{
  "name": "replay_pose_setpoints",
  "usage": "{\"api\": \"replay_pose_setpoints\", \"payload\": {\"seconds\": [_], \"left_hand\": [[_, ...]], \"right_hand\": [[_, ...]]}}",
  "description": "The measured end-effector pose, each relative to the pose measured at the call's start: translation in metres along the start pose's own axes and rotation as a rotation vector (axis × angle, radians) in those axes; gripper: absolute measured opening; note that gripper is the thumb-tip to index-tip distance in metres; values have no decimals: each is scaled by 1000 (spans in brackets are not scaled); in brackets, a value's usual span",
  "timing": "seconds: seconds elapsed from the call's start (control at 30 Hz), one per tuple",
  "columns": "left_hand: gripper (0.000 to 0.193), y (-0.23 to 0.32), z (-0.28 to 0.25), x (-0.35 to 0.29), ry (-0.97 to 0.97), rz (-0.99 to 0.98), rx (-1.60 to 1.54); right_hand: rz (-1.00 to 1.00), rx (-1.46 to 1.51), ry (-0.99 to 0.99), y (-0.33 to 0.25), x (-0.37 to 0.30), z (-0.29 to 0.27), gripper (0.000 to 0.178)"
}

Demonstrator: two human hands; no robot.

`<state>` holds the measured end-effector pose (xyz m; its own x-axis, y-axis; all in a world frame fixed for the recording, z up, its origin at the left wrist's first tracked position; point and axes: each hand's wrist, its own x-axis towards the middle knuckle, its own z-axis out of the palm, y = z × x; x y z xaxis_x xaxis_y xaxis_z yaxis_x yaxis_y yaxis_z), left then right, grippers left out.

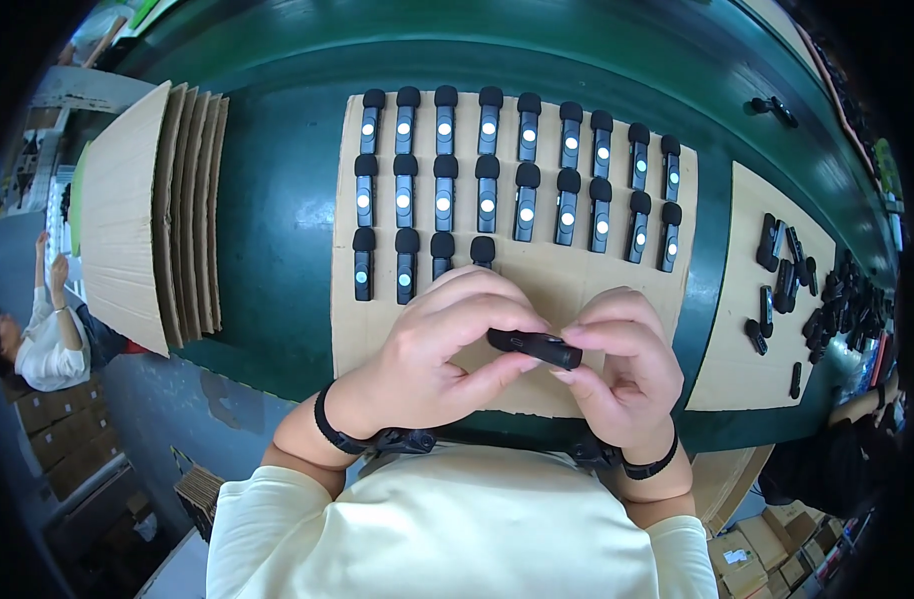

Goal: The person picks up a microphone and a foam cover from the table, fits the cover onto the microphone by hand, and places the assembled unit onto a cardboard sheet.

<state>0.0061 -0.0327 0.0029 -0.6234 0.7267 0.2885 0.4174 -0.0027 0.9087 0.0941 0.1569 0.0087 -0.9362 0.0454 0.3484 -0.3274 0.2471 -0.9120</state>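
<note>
Both hands on one small black unit [535, 346], above the near edge of the large cardboard sheet [587, 280] on the green desk [277, 190]. Left hand [432, 349]: thumb and fingers clamped on the unit's left end. Right hand [631, 374]: thumb and fingertips pinching the right end. Unit lies roughly crosswise, right end a bit closer to the body.

Sheet carries foam-capped clip-like units [405, 265]: two full rows toward the far edge, a shorter third row starting at the left edge. Last one in that row partly hidden behind the left fingers; can't tell if touched.

Smaller sheet [721, 359] near the desk's right edge, loose black units [766, 309] scattered on it; dark pile [841, 304] beyond its right edge. Cardboard stack [127, 220] at the desk's left edge.

Risks, as judged: grip is fingertips only, so uneven pressure from either hand could shoot the unit out, and with the sheet's near edge right below, it might drop toward the lap. Left knuckles close to the third row; a careless wrist turn could knock those units askew.
</note>
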Motion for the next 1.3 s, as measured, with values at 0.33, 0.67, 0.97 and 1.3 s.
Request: {"api": "replay_pose_setpoints", "payload": {"seconds": [0.33, 0.67, 0.97, 1.3], "left_hand": [[26, -5, 5, 1, 4, 118, 154], [50, 2, -16, 9, -4, -10, 564], [52, 2, -15, 4, -115, -99, 725], [47, 4, -13, 7, -107, -70, 730]], "right_hand": [[-143, -155, -54, 2, 0, 4, 24], [-170, -420, -32, 18, 4, 10, 31], [11, -585, -322, 14, 6, 21, 26], [18, -551, -225, 22, 4, 24, 28]]}}
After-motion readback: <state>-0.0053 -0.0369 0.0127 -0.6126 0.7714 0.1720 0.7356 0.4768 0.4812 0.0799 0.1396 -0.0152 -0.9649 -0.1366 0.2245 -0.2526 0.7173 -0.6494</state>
